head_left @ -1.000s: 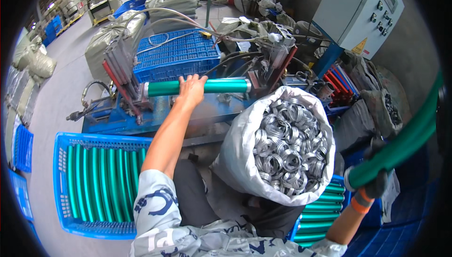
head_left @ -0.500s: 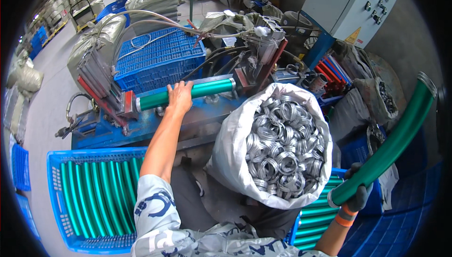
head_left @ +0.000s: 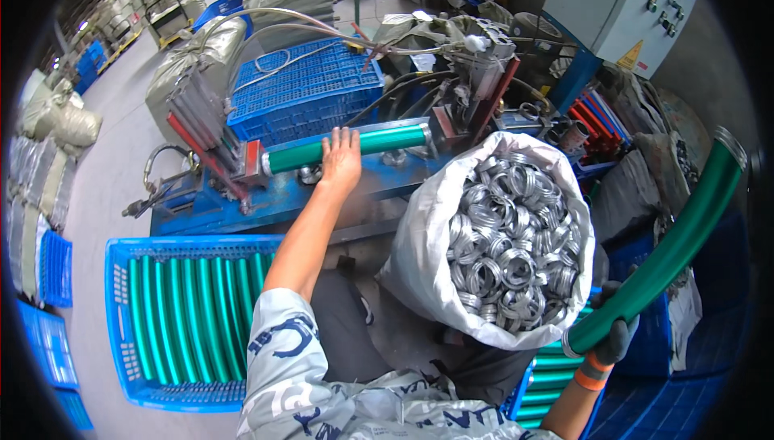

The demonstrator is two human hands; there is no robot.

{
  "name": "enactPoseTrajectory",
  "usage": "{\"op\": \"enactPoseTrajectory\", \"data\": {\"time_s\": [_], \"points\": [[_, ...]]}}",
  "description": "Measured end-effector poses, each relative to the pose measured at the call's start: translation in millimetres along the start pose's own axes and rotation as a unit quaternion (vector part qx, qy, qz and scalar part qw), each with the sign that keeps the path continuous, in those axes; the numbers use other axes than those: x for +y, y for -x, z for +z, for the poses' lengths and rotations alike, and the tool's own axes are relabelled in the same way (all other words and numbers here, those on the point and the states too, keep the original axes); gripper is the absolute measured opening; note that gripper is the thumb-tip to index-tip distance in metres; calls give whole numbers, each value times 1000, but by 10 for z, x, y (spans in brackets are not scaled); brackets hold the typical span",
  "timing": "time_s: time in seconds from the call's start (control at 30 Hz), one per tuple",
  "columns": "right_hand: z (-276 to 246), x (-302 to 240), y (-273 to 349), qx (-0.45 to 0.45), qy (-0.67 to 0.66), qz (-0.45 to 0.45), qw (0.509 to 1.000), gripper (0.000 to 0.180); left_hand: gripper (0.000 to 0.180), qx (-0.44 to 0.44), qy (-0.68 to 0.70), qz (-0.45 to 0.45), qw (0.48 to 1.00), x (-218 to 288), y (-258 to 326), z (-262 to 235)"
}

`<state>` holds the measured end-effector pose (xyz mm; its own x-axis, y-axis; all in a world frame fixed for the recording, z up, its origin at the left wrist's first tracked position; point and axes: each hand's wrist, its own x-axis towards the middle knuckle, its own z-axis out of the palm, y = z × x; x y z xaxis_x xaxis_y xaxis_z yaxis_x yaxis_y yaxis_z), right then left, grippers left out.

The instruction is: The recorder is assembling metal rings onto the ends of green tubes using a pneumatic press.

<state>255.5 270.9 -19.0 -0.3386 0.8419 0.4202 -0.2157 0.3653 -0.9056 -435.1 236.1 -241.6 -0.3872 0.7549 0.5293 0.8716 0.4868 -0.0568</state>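
Head view: one left-to-right green tube (head_left: pixel 387 141) is being covered by left hand (head_left: pixel 343 164), closure unclear, another tube (head_left: pixel 676 261) being clasped by right hand (head_left: pixel 617 340).

Green tubes (head_left: pixel 667 256) look smooth and glossy, metal rings (head_left: pixel 518 234) shiny.

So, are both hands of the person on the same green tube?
No, the left hand lies on the green tube at the machine, while the right hand holds another green tube.

Two hands (head_left: pixel 342 164), two touched green tubes (head_left: pixel 676 258), one white ring sack (head_left: pixel 423 258), one cabinet (head_left: pixel 592 4)
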Motion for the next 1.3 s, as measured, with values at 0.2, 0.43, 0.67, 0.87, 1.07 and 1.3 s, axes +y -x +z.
{"op": "enactPoseTrajectory", "data": {"time_s": [0.2, 0.43, 0.67, 0.87, 1.07, 1.3], "points": [[-96, -1, 152, 36, -12, 17, 999, 96, 31, -19, 46, -1, 999, 192, -171, -174], [-667, -249, 570, 109, 22, 29, 993, 80, 51, 19, 61, -41, 997, 228, 88, -268], [-2459, 804, 1960, 261, 202, 108, 938, 62, 73, 23, 248, -86, 965, 371, 644, -639], [-3602, 1524, 3928, 425, 158, 235, 860, 60, 52, 39, 425, -167, 889, 865, 1967, -723], [-3146, 1530, 4719, 443, 375, 394, 713, 69, 55, -12, 408, -228, 884, -174, 3241, -754], [-3121, 1659, 4935, 517, 329, 473, 634, 90, 56, -119, 346, -135, 921, 412, 3137, -560]]}}
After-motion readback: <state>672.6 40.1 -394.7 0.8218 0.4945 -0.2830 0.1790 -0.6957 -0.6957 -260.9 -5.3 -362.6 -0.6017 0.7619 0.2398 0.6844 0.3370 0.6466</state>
